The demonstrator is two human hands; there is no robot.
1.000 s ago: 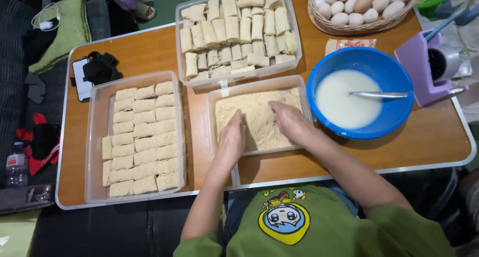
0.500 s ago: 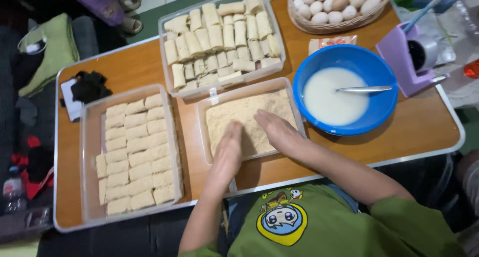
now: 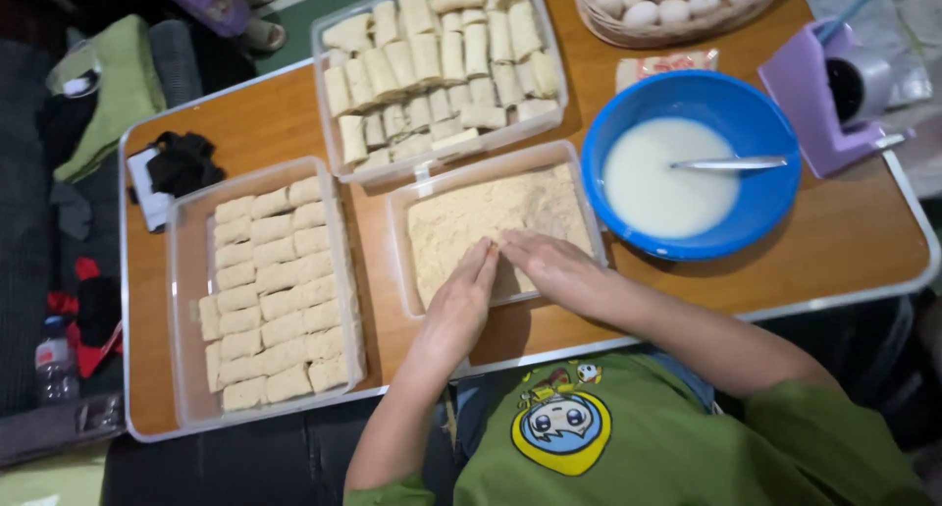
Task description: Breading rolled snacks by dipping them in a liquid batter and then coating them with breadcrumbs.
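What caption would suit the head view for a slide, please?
Both hands, left hand and right hand, press into a clear crumb tray beside a blue bowl.

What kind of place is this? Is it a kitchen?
Probably a home food-prep spot, not a proper kitchen: a low wooden table holds trays of rolls, a blue bowl of batter and a basket of eggs. Both hands press into a crumb tray.

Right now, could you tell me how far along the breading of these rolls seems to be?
Done: the clear plastic tray of crumb-coated rolls at the left is nearly full. In hand: the left hand and right hand press together in the clear tray of tan breadcrumbs; any roll under them is hidden. Left: the far clear tray of pale uncoated rolls is full, beside the blue bowl of white batter.
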